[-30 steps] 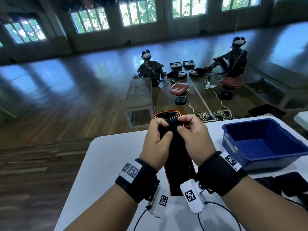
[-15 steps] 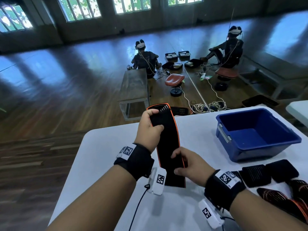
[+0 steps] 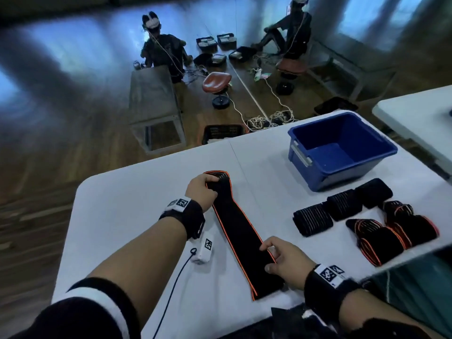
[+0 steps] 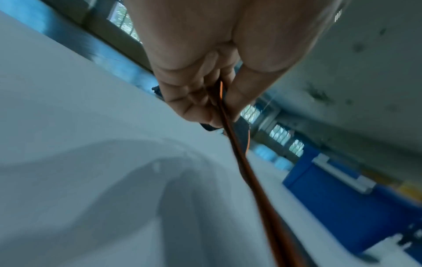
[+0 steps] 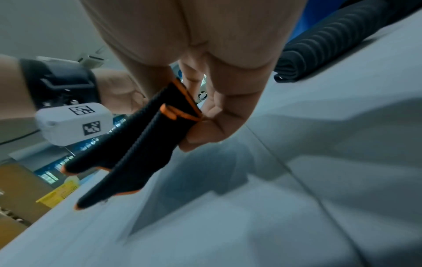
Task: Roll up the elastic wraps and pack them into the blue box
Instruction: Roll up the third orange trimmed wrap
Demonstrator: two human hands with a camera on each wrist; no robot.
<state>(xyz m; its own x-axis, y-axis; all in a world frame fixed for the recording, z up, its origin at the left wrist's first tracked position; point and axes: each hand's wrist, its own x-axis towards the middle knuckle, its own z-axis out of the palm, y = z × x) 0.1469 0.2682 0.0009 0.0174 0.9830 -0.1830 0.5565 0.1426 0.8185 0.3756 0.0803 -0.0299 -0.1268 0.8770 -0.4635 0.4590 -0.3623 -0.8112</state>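
A long black elastic wrap with orange edging (image 3: 241,233) lies stretched out on the white table (image 3: 127,216). My left hand (image 3: 201,192) pinches its far end (image 4: 222,108). My right hand (image 3: 281,259) pinches its near end (image 5: 160,130) between thumb and fingers. The blue box (image 3: 342,148) stands at the back right, with nothing visible inside. Several rolled wraps lie in front of it: black ones (image 3: 342,206) and black-and-orange ones (image 3: 389,231).
A second white table (image 3: 420,118) stands at the far right. Beyond the table's far edge are a wooden floor, a bench (image 3: 154,104), a stool (image 3: 216,81), cables and two seated people. A black rolled wrap (image 5: 331,39) lies just right of my right hand.
My hands have drawn apart along the wrap: the right one slid to the near end while the left kept the far end. The wrap now lies flat on the table. The view has tilted down.
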